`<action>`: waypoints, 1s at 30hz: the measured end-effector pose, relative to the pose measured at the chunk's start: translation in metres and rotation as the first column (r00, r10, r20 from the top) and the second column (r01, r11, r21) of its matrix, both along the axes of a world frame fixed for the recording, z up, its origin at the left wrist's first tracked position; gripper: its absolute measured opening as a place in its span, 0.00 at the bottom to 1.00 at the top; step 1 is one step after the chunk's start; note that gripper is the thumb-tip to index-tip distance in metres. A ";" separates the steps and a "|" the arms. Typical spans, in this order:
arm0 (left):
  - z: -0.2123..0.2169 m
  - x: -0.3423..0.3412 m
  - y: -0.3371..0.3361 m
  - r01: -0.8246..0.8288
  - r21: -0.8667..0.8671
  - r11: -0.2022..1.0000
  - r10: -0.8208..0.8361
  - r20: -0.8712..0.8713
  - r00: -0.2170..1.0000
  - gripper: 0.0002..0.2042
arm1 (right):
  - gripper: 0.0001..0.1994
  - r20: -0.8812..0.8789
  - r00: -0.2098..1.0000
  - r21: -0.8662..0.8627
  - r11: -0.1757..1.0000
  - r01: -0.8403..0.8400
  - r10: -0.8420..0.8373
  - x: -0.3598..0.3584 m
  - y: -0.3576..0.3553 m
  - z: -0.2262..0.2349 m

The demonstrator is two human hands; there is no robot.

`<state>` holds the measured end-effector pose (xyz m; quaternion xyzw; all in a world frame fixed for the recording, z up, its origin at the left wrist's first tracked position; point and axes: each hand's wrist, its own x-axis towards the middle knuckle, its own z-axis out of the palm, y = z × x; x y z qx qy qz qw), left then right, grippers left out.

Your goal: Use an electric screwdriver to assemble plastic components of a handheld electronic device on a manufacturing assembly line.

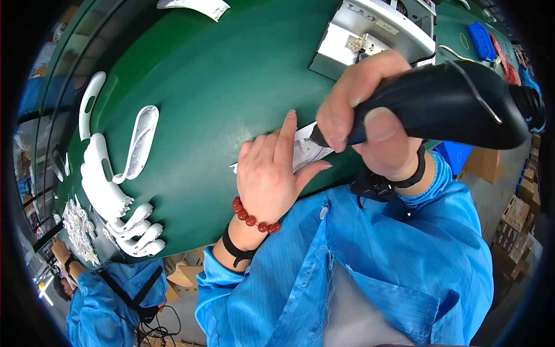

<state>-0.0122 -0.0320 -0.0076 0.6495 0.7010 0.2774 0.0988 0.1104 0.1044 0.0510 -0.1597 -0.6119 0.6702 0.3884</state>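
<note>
My right hand (370,115) is wrapped round a black electric screwdriver (445,104), held tilted with its tip end down to the left. Beneath that tip lies a white plastic shell (305,149) on the green tabletop, its inner side facing up. Pressing flat on the shell's left part is my left hand (269,159), fingers stretched out and thumb spread toward the screwdriver. That hand covers much of the shell. Whether the bit touches a screw is hidden by my right fingers.
White plastic shells (104,179) are piled on the table (196,104) at left, with a heap of small white parts (79,231) nearer. A metal box machine (376,34) stands at the far right, a blue bin (481,41) beyond. Another person (115,295) works at lower left.
</note>
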 end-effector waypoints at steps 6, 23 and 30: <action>0.001 0.002 0.001 -0.001 -0.011 1.000 0.001 0.005 1.000 0.39 | 0.20 -0.048 0.999 0.021 0.999 -0.024 0.025 -0.002 -0.002 -0.015; 0.004 0.001 0.010 0.027 -0.011 1.000 -0.027 -0.042 0.999 0.34 | 0.14 0.025 0.984 0.116 0.977 -0.180 0.179 -0.008 0.000 -0.021; 0.022 -0.014 0.014 0.121 -0.175 0.977 -0.144 -0.122 0.982 0.29 | 0.17 -0.125 0.968 0.149 0.969 -0.199 0.218 0.003 0.012 -0.016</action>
